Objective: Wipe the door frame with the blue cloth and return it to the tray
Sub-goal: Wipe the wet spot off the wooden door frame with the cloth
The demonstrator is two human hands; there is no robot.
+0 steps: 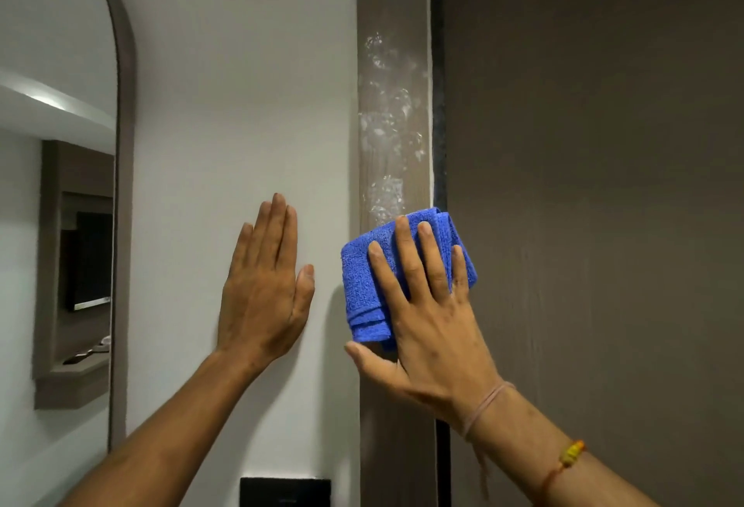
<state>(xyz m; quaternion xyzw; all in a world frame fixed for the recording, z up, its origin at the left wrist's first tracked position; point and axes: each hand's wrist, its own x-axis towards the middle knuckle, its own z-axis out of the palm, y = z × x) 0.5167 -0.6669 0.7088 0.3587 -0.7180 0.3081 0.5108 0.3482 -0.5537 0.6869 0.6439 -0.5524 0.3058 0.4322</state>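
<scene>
Wiping step. Right hand [426,329], fingers straight, presses the folded cloth [362,277] flat on the frame [392,43]. Left hand [261,293] lies flat on the wall [241,83], holding nothing. White smears [386,116] sit above the cloth, so the next stroke probably goes upward with firm pressure. Tray not in view.

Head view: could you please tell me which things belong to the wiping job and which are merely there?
Job: blue cloth, door frame, right hand pressing the cloth.
Merely there: mirror, wall under the left hand, door, black wall plate.

The folded blue cloth [364,289] lies flat against the grey-brown door frame [392,63], below white smears.
</scene>
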